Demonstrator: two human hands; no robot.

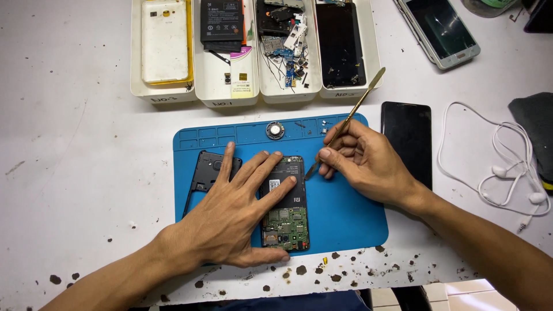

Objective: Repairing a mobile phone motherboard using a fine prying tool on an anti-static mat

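Pressing opened phone (286,204) flat with your left hand (230,213), fingers spread; right hand (363,158) grip clamped on metal spudger (351,118), tip at phone edge.

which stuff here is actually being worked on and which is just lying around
In use:
- opened phone, pressed flat by the left hand
- metal pry tool, held in the right hand, tip at the phone's edge
- blue work mat

Lying about:
- black back frame
- black phone
- white earphones
- parts trays
- small round speaker
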